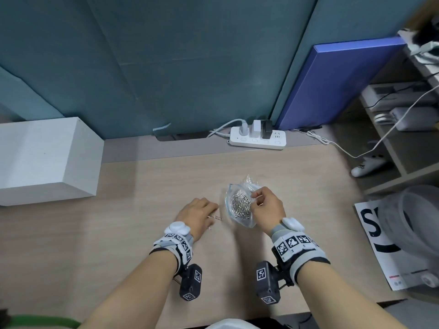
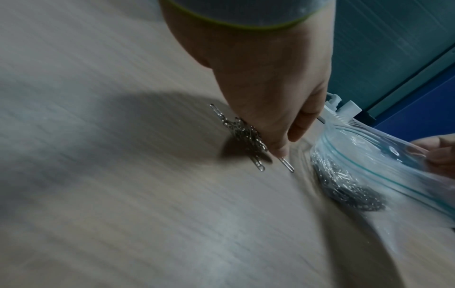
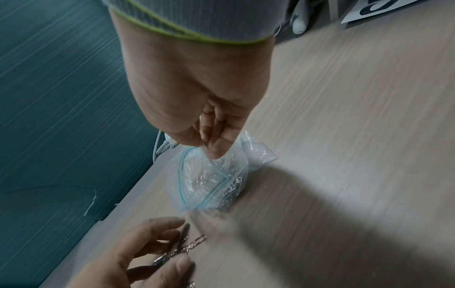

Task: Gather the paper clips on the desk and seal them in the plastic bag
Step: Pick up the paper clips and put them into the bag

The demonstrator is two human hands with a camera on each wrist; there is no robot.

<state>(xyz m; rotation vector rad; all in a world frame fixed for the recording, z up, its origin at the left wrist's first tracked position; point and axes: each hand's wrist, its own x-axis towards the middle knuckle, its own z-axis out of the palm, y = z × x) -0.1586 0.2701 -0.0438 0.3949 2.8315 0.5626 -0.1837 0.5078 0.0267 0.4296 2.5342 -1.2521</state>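
— So where do things stand?

— Most of the paper clips sit in the zip-lock bag [image 1: 240,205], which rests on the desk [image 1: 142,186] with its mouth gaping. The right hand [image 1: 267,206] pinches the bag's upper lip between thumb and fingertips [image 3: 216,148], holding it open.

— And the rest?

— A small loose cluster of paper clips [image 2: 242,134] lies on the desk just beside the bag, under the left hand [image 1: 198,216]. Its fingers are curled down over the cluster, closing on it; whether they have it firmly yet I cannot tell.

— What could go wrong?

— Clips are thin and slippery, and these look tangled. A shallow pinch would likely shed a few on the way, or leave the stray paper clip [image 2: 360,164] at the fingertip behind. The bag is limp, too: if the right hand's pinch slackens, the mouth may collapse and the clips would land outside. A clip caught in the zip track would probably stop it sealing.
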